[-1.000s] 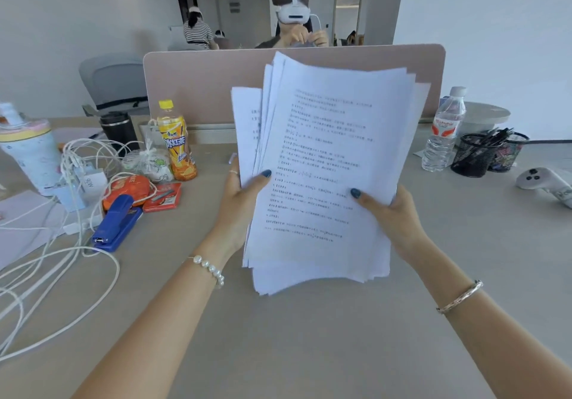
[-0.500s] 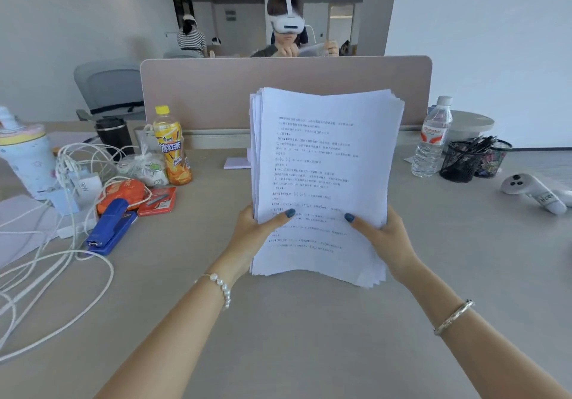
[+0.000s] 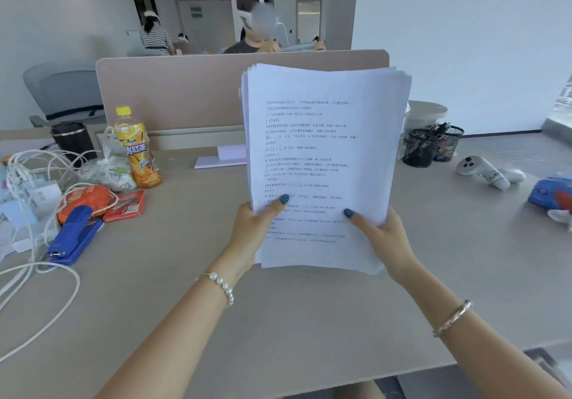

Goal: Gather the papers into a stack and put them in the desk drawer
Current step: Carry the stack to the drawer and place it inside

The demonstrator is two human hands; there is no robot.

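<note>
A thick stack of printed white papers (image 3: pixel 322 157) stands upright above the middle of the beige desk (image 3: pixel 278 321), its edges almost even. My left hand (image 3: pixel 250 231) grips the stack's lower left edge, thumb on the front sheet. My right hand (image 3: pixel 383 237) grips the lower right edge the same way. The stack's bottom edge hangs just above or on the desk top; I cannot tell which. One more white sheet (image 3: pixel 221 157) lies flat behind the stack near the divider. No drawer is in view.
On the left lie a blue stapler (image 3: pixel 74 237), a red staple box (image 3: pixel 125 206), an orange drink bottle (image 3: pixel 137 148), a black cup (image 3: pixel 72 142) and white cables (image 3: pixel 37 278). On the right sit black mesh pen holders (image 3: pixel 430 145), a white controller (image 3: pixel 483 171) and a blue pack (image 3: pixel 552 193). A pink divider (image 3: pixel 173 92) closes the back.
The fanned, uneven sheets have been squared into an even stack. My hands and the stack dropped lower and shifted slightly right in view.
</note>
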